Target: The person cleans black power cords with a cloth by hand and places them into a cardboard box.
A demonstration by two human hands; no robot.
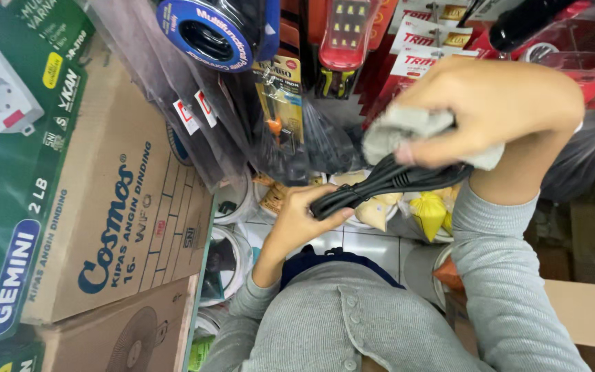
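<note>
A grey ribbed knit cardigan (pixel 352 324) with long sleeves, 4 grey round buttons (pixel 348 320) and a dark blue undershirt (pixel 325 260) fills the lower centre.

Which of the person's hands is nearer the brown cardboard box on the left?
The left hand, gripping the black cable, sits closer to the cardboard box. The right hand, holding a grey cloth, is farther away.

Black cable (pixel 380 182); grey cloth (pixel 401 127)

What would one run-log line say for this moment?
left hand: grips black cable | right hand: presses grey cloth on cable | boxes alongside
</note>
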